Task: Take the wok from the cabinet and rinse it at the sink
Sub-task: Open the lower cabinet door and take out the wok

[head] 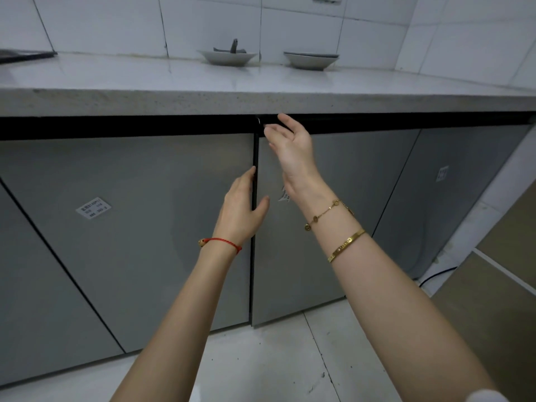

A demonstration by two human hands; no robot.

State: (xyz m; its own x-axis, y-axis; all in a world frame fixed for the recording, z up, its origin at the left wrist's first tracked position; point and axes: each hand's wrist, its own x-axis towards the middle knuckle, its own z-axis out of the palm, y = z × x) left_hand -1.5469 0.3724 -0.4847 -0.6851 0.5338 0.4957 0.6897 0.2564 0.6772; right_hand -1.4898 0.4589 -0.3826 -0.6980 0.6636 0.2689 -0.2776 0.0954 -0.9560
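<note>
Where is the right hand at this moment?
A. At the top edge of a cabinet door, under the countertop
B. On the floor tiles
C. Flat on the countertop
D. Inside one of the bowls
A: the right hand reaches the top of the grey cabinet door, just under the countertop, fingers open.

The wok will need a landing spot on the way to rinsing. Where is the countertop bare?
The countertop is bare along its front and left. The back edge holds two bowls by the wall.
</note>
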